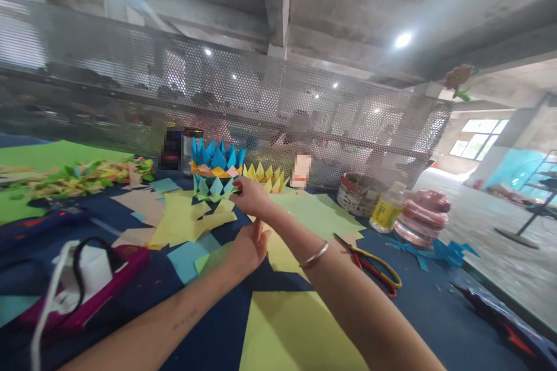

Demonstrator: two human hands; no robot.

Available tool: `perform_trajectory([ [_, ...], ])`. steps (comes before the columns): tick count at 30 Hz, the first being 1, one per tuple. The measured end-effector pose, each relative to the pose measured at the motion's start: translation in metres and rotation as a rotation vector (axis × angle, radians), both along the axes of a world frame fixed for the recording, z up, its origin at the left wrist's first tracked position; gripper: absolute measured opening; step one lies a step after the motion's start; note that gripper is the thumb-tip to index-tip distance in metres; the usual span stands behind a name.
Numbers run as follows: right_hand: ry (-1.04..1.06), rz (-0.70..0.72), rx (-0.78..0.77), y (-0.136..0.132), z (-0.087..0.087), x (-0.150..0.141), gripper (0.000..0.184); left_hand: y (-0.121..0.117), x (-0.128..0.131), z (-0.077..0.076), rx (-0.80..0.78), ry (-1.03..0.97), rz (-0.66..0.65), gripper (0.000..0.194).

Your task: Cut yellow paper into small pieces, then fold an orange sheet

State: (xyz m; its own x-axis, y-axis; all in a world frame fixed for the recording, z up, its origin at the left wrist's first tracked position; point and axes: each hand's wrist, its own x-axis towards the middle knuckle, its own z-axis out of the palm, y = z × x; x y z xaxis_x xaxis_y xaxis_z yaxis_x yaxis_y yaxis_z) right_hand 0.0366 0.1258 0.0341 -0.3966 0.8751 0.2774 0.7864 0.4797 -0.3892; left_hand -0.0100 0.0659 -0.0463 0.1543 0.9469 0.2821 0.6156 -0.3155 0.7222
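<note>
A stacked origami piece stands at the table's far middle, with a blue spiked ring [217,157] on top, an orange band below it and a teal spiked ring [212,186] at the bottom. My right hand [251,196], bracelet on its wrist, reaches out and pinches the teal ring's right edge. My left hand [247,248] lies just under the right forearm, fingers stretched flat over yellow paper [278,252], holding nothing. A yellow spiked ring [266,177] sits right behind my right hand.
Loose coloured sheets cover the blue table [426,307], a large yellow sheet [296,330] nearest me. Scissors [375,265], a yellow bottle [387,210], a woven basket [359,192] and pink rolls [422,217] are right. A pink tool with cable [87,284] lies left. A mesh screen [261,98] stands behind.
</note>
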Motion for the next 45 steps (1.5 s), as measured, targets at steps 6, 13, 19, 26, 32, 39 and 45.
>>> perform_trajectory([
  [6,-0.008,-0.074,0.117,-0.050,0.010,0.094,0.028,-0.003,-0.004,0.010,-0.026,-0.073,-0.049,0.029],
  [13,-0.139,0.044,-0.131,-0.132,-0.009,0.170,0.014,-0.006,-0.008,0.019,-0.013,-0.287,0.000,0.026],
  [19,-0.254,0.059,-0.299,-0.155,-0.020,0.184,0.056,-0.003,-0.010,0.016,-0.079,-0.499,0.003,0.034],
  [26,-0.180,0.024,-0.373,-0.153,-0.025,0.183,0.022,-0.008,-0.009,0.019,-0.204,-0.720,-0.046,0.029],
  [32,-0.053,0.023,-0.319,-0.147,-0.034,0.191,0.030,-0.014,-0.011,0.025,-0.257,-0.845,-0.121,0.040],
  [39,-0.083,-0.005,-0.248,-0.147,-0.025,0.188,0.010,-0.021,-0.009,0.033,-0.301,-0.920,-0.135,0.036],
  [45,-0.132,-0.035,-0.188,-0.150,-0.017,0.185,0.006,-0.020,-0.011,0.035,-0.303,-0.967,-0.092,0.036],
])
